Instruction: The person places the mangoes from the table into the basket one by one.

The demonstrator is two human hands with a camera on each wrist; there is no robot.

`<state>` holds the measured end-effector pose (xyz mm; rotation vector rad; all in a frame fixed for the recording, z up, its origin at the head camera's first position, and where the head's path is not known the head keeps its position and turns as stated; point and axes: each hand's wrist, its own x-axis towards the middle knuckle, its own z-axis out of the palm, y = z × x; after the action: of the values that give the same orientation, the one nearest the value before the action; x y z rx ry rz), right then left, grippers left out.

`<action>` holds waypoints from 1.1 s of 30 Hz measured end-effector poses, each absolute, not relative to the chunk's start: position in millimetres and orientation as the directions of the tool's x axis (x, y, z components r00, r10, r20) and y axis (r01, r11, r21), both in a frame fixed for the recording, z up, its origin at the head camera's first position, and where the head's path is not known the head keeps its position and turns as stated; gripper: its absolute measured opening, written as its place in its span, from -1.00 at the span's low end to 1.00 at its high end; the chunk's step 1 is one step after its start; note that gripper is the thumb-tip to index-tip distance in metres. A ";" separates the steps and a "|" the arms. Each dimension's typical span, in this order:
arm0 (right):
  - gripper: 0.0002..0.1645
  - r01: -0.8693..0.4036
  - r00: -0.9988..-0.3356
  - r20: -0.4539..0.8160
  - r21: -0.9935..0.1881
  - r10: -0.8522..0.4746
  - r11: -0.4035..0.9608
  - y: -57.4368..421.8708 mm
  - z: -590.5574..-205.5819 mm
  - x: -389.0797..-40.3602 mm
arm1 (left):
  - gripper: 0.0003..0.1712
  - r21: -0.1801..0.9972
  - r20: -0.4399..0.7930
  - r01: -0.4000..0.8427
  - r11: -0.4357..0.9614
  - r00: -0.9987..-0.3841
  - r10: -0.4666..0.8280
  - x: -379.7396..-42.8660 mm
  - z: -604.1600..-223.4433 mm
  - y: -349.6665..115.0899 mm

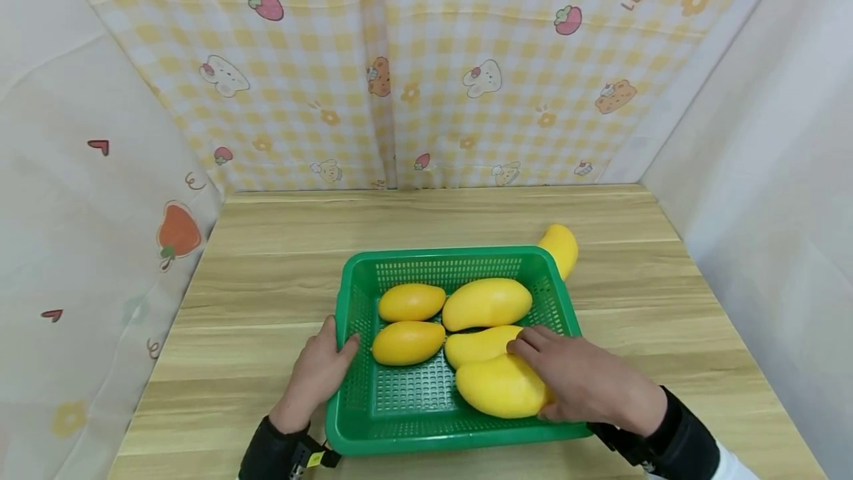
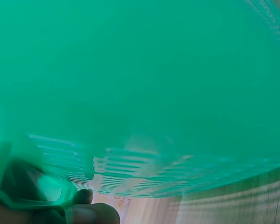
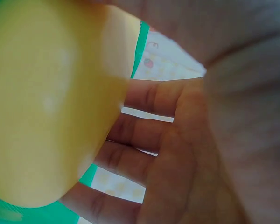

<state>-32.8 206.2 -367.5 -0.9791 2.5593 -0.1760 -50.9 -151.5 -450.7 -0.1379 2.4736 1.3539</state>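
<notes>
A green plastic basket with slotted walls stands on the table, several yellow mangoes inside it. My left hand grips its left rim, thumb over the inner side; the left wrist view is mostly filled by the basket's green wall. At the front right of the basket, my right hand holds a large mango, fingers over its far side and thumb at its near end. Up close in the right wrist view, that mango lies against the curled fingers. Just behind it is another mango, partly covered by the fingertips.
Two smaller mangoes, one behind the other, lie at the basket's left. A large mango rests at its back right. Outside, beyond the back right corner, one mango is on the wooden table. A checked cloth hangs behind.
</notes>
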 end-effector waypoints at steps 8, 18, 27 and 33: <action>-0.04 -0.621 -0.680 -0.300 -0.249 -0.669 0.743 208.7 -370.1 -29.8 | -0.58 0.801 -0.321 -0.234 0.551 -0.945 0.066 -51.0 -449.2 -152.4; -0.09 -0.615 -0.662 -0.291 -0.315 -0.690 0.723 217.0 -359.8 -27.3 | -0.57 0.798 -0.309 -0.221 0.561 -0.949 0.066 -50.7 -449.0 -152.3; -0.24 -0.662 -0.652 -0.207 -0.314 -0.730 0.680 218.3 -357.1 -25.4 | -0.57 0.796 -0.318 -0.228 0.561 -0.946 0.065 -50.7 -448.5 -152.5; -0.27 -0.648 -0.660 -0.211 -0.325 -0.721 0.689 217.0 -358.8 -24.9 | -0.57 0.803 -0.324 -0.236 0.547 -0.944 0.068 -50.6 -448.5 -152.4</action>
<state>-24.9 217.0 -358.8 -1.0795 2.5786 -0.3174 -50.6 -152.4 -448.5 -0.1388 2.4701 1.3515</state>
